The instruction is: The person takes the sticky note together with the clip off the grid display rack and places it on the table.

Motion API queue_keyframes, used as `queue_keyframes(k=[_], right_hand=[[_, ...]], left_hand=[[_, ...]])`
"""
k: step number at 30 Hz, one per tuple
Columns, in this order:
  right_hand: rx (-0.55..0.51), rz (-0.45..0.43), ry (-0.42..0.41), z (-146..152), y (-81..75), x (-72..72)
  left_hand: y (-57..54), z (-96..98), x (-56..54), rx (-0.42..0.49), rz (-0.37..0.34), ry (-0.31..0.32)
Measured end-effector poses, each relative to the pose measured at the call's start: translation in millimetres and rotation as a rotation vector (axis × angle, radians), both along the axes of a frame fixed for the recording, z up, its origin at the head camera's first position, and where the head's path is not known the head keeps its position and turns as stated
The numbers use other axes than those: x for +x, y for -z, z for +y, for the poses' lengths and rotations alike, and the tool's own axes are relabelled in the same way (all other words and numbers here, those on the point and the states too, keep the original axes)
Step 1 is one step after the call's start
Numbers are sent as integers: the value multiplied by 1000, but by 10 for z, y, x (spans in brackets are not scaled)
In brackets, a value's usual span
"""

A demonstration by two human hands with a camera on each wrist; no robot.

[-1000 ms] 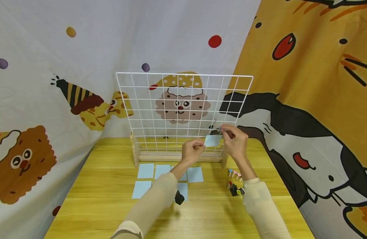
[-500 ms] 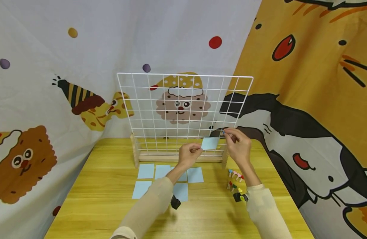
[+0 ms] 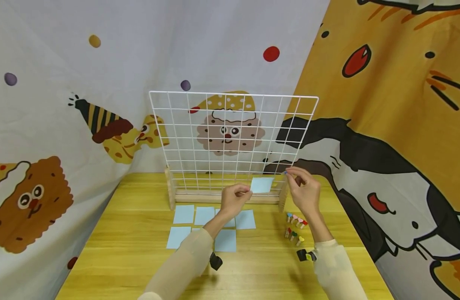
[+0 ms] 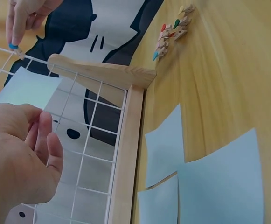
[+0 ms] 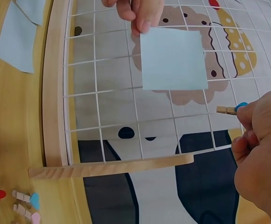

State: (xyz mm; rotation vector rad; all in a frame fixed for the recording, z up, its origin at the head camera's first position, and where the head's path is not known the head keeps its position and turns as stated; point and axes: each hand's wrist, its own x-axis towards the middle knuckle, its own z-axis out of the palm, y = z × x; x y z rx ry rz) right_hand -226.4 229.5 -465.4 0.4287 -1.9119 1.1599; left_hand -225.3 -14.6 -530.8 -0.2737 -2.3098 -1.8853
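Note:
My left hand (image 3: 234, 201) pinches a pale blue square of paper (image 3: 261, 185) by one lower corner, in front of the white wire grid (image 3: 230, 143). In the right wrist view the paper (image 5: 173, 59) is flat and apart from the other hand. My right hand (image 3: 305, 188) pinches a small wooden clothespin (image 5: 226, 110) with a blue tip between thumb and fingertips, to the right of the paper. The clothespin does not touch the paper. In the left wrist view, the right fingers (image 4: 21, 25) hold the clothespin above the paper's far edge.
The grid stands upright in a wooden base (image 3: 226, 198) on the wooden table (image 3: 259, 271). Several pale blue paper squares (image 3: 225, 241) lie in rows before it, partly hidden by the left arm. Several small clothespins with coloured hearts (image 3: 294, 236) lie at the right.
Both hands have moved slightly lower and apart, the left with the paper toward the left, the right with the clothespin toward the right.

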Motion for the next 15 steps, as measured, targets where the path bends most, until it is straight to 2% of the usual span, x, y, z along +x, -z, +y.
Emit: queue_keyframes(k=[8, 15], right_hand=[[0, -10, 0, -31, -133, 249], [17, -23, 41, 48, -86, 320]], left_hand=[[24, -70, 104, 14, -3, -5], [28, -129, 171, 26, -28, 5]])
